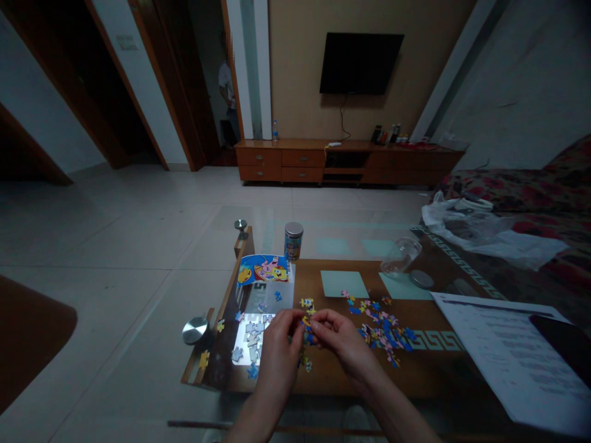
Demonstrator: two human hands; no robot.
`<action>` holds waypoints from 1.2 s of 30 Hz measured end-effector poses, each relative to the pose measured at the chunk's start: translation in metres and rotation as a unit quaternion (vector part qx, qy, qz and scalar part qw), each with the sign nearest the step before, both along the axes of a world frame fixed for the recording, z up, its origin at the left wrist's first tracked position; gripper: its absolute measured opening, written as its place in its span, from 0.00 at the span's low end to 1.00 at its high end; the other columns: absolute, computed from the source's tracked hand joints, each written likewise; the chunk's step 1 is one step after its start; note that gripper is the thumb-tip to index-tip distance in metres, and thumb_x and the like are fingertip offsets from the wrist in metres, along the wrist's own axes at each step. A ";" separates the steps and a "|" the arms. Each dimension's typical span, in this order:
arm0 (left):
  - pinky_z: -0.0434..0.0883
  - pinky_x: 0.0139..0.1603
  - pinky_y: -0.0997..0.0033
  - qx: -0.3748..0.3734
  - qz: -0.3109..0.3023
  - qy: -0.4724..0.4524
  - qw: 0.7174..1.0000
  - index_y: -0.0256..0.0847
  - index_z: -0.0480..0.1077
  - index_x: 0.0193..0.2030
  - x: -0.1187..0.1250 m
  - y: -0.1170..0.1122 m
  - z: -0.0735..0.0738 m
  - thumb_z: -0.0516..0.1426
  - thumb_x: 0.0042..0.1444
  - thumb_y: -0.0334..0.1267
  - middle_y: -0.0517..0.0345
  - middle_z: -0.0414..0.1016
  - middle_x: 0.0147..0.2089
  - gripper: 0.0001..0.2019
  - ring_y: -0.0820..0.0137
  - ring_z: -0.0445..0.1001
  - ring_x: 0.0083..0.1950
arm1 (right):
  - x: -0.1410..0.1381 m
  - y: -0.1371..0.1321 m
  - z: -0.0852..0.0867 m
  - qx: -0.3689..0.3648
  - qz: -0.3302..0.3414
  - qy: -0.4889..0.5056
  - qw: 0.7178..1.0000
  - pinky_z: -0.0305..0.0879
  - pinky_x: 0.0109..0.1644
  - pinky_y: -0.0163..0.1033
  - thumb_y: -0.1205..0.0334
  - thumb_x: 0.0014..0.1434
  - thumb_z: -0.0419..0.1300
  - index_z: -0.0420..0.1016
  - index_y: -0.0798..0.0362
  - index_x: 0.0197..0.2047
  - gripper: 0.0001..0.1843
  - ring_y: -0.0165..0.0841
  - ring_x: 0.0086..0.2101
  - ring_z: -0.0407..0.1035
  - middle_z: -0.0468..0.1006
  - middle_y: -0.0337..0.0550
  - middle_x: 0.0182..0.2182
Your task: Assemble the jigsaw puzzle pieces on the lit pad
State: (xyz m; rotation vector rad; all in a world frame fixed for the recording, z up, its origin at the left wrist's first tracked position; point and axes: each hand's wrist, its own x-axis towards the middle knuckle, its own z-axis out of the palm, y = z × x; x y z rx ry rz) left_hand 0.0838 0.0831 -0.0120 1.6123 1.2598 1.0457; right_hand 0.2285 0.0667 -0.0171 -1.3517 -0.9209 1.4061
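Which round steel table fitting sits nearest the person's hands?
The near one, at the table's left edge, level with the left hand; the other fitting stands at the far corner.

1. Jigsaw pieces (381,329) are scattered across the worktop (332,375).
2. A picture card (264,269) is laid at its far left, with a canister (293,241) just behind.
3. A glass tumbler (401,257) is laid on its side, far right.
4. Papers (508,351) are placed near right, beneath a phone (561,347).
5. A plastic bag (484,231) is laid on the sofa (508,184) beyond.
6. A cabinet (346,161) is set against the far wall, below a television (361,63).
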 end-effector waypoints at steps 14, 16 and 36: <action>0.68 0.40 0.65 0.029 -0.002 0.048 0.998 0.40 0.71 0.36 -0.001 0.001 0.000 0.53 0.53 0.31 0.53 0.75 0.35 0.07 0.64 0.73 0.37 | -0.001 0.000 0.002 -0.012 0.006 0.026 1.000 0.62 0.30 0.36 0.43 0.39 0.72 0.73 0.52 0.31 0.24 0.30 0.26 0.67 0.72 0.36 0.23; 0.68 0.40 0.64 0.034 -0.001 0.055 0.998 0.40 0.71 0.36 -0.001 0.001 -0.001 0.53 0.53 0.31 0.53 0.75 0.35 0.07 0.63 0.73 0.38 | -0.002 0.000 0.002 -0.005 0.009 0.022 1.000 0.62 0.30 0.35 0.44 0.39 0.72 0.73 0.52 0.31 0.24 0.30 0.25 0.67 0.71 0.35 0.22; 0.71 0.43 0.62 0.085 -0.164 0.035 0.982 0.46 0.74 0.38 0.009 -0.039 0.001 0.53 0.57 0.33 0.52 0.77 0.38 0.09 0.62 0.75 0.41 | 0.090 -0.005 0.002 0.069 -0.109 -0.461 0.878 0.64 0.42 0.40 0.66 0.51 0.57 0.75 0.51 0.29 0.06 0.40 0.35 0.73 0.79 0.45 0.30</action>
